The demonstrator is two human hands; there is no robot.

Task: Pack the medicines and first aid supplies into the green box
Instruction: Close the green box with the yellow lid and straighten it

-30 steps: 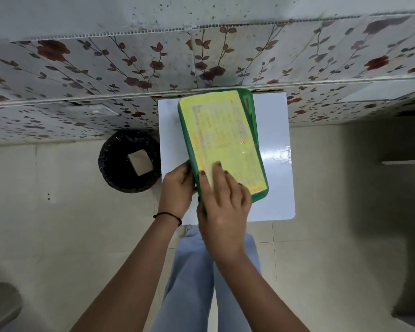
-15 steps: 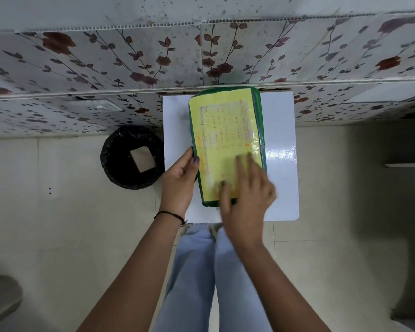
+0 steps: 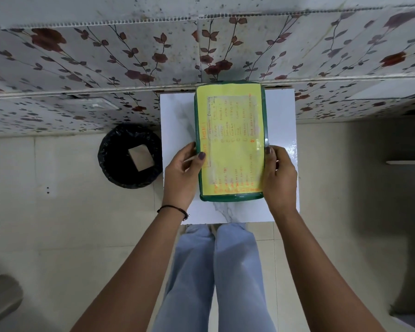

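Box [image 3: 230,140] on table [image 3: 283,130]; bin [image 3: 130,155] left.

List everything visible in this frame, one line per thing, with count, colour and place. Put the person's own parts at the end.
box: 1, green, lid shut, standing on the table, held at both long sides
label: 1, yellow with orange and dark writing, covering the box lid
table: 1, white, small, against the wall
bin: 1, black liner, on the floor left of the table
card: 1, brown, inside the bin
wall: white panels with red flowers and dark leaves
floor: pale tiles
bracelet: 1, dark, on the left wrist
trousers: light blue, below the table
left hand: on the box's left side
right hand: on the box's right side
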